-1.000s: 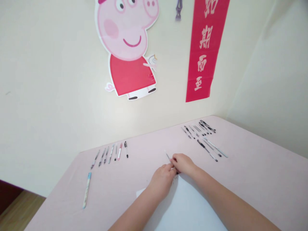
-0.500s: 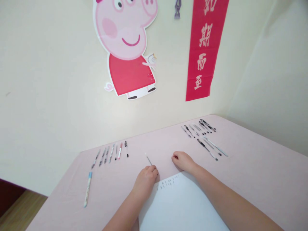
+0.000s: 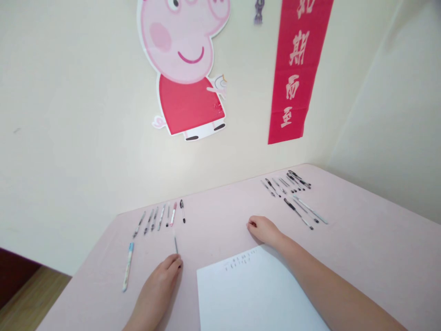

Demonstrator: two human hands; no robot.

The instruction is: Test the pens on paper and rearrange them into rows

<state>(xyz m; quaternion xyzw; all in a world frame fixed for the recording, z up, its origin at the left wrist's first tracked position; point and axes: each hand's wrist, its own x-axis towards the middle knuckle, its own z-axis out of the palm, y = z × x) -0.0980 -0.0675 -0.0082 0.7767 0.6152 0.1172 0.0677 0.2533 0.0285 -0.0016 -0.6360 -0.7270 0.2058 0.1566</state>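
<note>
My left hand (image 3: 161, 282) is closed round a thin pen (image 3: 175, 242) whose tip points away from me, just short of a row of several pens (image 3: 160, 217) on the pink table (image 3: 361, 248). My right hand (image 3: 263, 229) rests on the table as a loose fist beyond the far right corner of a white sheet of paper (image 3: 255, 294); what it holds, if anything, is hidden. The sheet carries small marks near its top edge. A second group of several pens (image 3: 292, 195) lies to the right of my right hand.
A light blue pen (image 3: 127, 266) lies alone near the table's left edge. The table stands in a corner; the wall behind bears a cartoon pig cut-out (image 3: 188, 69) and a red banner (image 3: 296, 69). Wooden floor (image 3: 27, 294) shows at lower left.
My left hand has carried the thin pen away from my right hand, leftward across the table toward the left row of pens. My right hand has stayed in place.
</note>
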